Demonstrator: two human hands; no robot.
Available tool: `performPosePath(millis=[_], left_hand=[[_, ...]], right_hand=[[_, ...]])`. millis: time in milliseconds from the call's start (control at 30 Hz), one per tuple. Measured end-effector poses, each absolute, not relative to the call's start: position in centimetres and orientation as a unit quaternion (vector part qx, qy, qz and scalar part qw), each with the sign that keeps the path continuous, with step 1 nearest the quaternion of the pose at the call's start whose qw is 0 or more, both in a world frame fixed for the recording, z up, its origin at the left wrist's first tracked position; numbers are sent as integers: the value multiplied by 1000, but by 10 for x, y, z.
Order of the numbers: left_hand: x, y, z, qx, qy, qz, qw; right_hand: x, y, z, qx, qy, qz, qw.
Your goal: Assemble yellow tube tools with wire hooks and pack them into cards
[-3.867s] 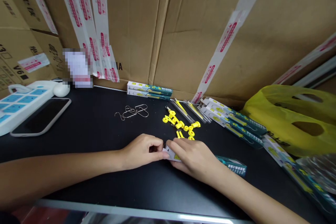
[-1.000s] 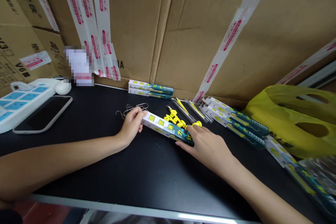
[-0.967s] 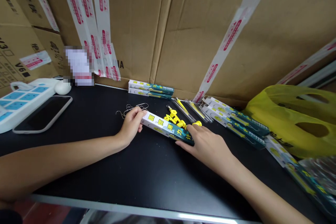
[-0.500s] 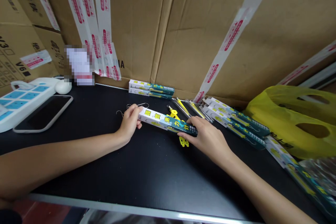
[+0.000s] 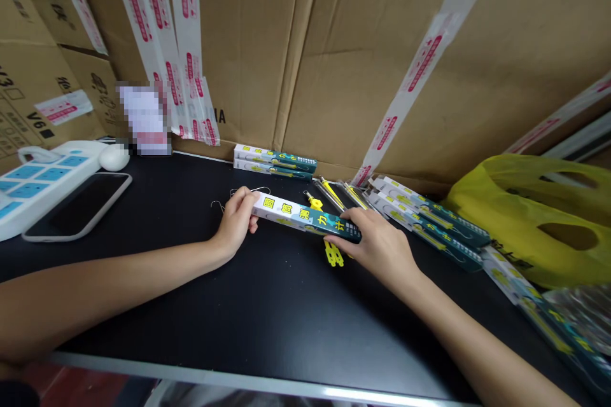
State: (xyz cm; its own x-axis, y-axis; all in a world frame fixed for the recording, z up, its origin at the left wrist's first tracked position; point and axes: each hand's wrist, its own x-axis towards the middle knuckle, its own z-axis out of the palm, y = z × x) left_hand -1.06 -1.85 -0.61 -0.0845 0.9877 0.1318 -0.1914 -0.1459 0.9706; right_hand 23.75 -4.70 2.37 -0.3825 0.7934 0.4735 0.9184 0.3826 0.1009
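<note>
Between my two hands is a long, narrow spring scale box, white at the left and dark green at the right, with yellow characters. My left hand pinches its white end. Around the green end, my right hand has its thumb below and fingers above. Yellow plastic parts lie on the black table under the box, partly hidden by it. Another yellow piece shows just behind the box. Thin wire hooks rest beside my left hand. Clear tubes with yellow inside lie behind my right hand.
Two matching boxes are stacked against the cardboard wall. More boxes lie at the right, near a yellow plastic bag. At the left are a phone and a power strip. The table's front edge runs below.
The green end of the box has shifted very slightly right and down with my right hand. More of the yellow parts beneath shows. My left hand stays in nearly the same place.
</note>
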Motion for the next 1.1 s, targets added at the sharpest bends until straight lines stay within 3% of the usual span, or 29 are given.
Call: performPosePath(millis=[200,433,600,1100], left_hand=[[-20,-6,0,499,388,632,448],[-38,20,10,517,443,645,348],[-54,40,8,568,577,531,250],[-86,76,-10,683,628,342,149]], right_hand=[[242,-40,29,-481,-823,-178,244],[224,10,43,-468,-837,-130,252],[208,59,39,-467,-847,-127,221],[174,95,25,-453,-863,-181,132]])
